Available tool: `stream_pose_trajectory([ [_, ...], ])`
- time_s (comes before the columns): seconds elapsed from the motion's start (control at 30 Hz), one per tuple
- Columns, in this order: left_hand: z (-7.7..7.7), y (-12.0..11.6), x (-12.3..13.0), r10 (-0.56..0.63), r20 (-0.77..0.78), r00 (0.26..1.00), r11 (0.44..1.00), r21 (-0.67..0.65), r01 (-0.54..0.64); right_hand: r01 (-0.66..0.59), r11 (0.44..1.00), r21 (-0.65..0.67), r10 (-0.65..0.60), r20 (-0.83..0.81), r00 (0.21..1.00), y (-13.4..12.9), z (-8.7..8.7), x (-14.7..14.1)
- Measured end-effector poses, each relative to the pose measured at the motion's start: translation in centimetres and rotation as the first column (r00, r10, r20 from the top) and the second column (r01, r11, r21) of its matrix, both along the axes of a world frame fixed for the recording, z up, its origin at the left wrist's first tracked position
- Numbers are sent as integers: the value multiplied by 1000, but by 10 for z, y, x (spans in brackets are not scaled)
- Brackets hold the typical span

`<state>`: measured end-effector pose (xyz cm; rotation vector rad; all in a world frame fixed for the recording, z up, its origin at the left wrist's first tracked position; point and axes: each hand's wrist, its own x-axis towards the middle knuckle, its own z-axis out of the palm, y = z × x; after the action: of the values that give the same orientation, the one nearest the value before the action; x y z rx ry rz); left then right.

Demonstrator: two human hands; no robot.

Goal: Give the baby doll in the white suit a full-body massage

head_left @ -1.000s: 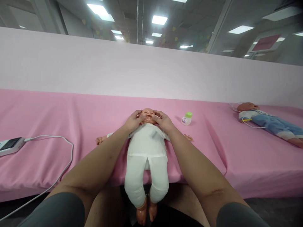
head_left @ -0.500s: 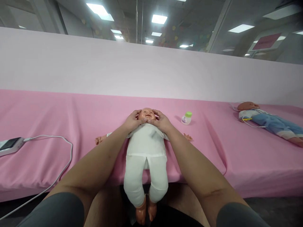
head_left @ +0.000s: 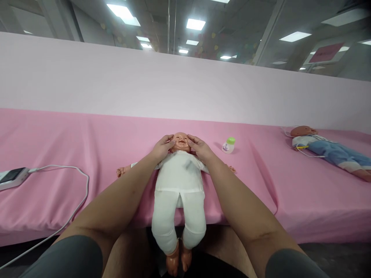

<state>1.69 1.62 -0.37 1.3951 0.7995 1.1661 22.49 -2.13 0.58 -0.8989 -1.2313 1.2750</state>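
A baby doll (head_left: 180, 172) in a white top and white trousers lies on its back on the pink-covered table (head_left: 116, 131), its lower legs hanging past the front edge. My left hand (head_left: 164, 148) touches the left side of the doll's head, and my right hand (head_left: 200, 148) touches the right side. The head sits between both hands, with the doll's face uncovered. Fingers of both hands are extended along the head rather than wrapped into fists. My forearms pass over the doll's outstretched arms.
A small bottle with a green cap (head_left: 228, 145) stands right of my right hand. Farther right lies another doll (head_left: 333, 150) in blue trousers, with thin tubing around it. At far left is a white device (head_left: 13, 178) with a cable (head_left: 87, 185). A pale wall (head_left: 185, 85) rises behind.
Both thumbs have moved from beneath the doll's chin, outward and up to the sides of its face. The doll's chin is now uncovered.
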Motion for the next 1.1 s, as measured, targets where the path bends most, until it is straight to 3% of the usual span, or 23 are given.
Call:
stream_pose_trajectory([
  [0.3, -4, 5, -5, 55, -150, 987, 994, 99, -40, 131, 976, 172, -179, 304, 936, 6, -7, -3],
  [0.57, -6, 7, -7, 64, -174, 983, 992, 122, -43, 84, 987, 139, -118, 257, 959, 5, -6, -1],
  [0.87, -1, 0, 1, 4, 32, 999, 1000, -16, -3, 15, 1000, 9, -15, 1, 1000, 2, 0, -1],
  [1.0, -2, 1, 0, 28, -15, 999, 999, 27, -28, 33, 998, 46, -35, 44, 998, 2, 0, -2],
  [1.1, -4, 3, -3, 53, -133, 990, 993, 114, -38, 58, 992, 108, -75, 156, 985, 2, -1, -2],
])
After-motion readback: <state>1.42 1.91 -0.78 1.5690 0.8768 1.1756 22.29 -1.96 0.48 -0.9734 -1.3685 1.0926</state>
